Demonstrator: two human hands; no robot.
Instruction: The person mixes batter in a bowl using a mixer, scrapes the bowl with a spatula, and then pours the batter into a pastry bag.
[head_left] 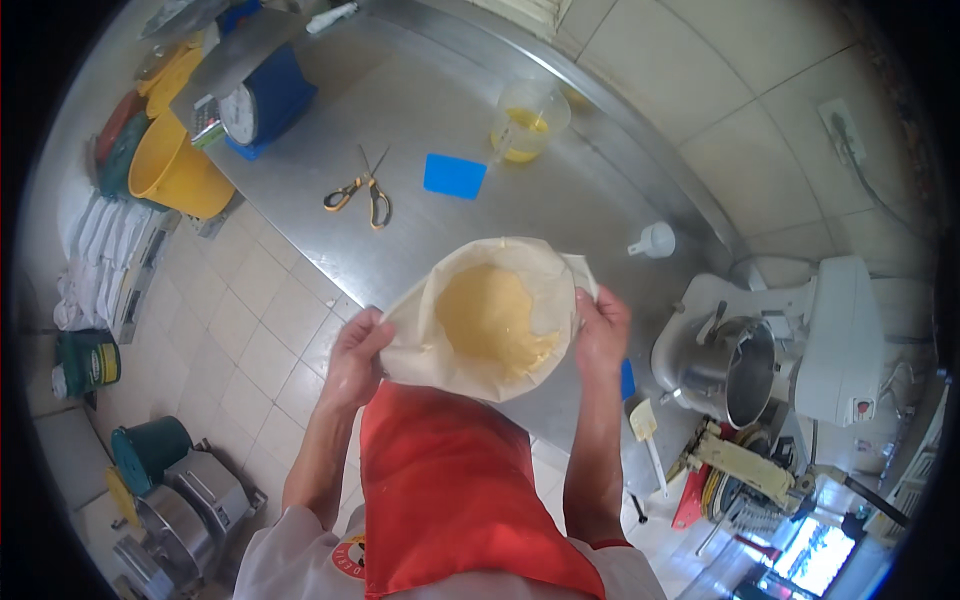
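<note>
Between my two hands, in front of my red apron, is a cream-coloured bag (422,345) with a wide open mouth, paper-like in look. Pale yellow powder (490,315) lies inside it, lumpy toward the right side. My left hand (357,350) pinches the left edge of the rim, and my right hand (603,328) grips the right edge. Beyond the bag on the steel table (420,110) lie spread scissors (360,193) with black and yellow handles. A blue flat scraper (455,176) is to their right. The bag's underside is hidden.
At the back, a clear jug (530,120) holds yellow liquid. A white measuring cup (655,241) lies to the right, near a white stand mixer (840,340) with a steel bowl (740,375). A spatula (645,430) is by my right forearm. A blue scale (262,105) stands far left.
</note>
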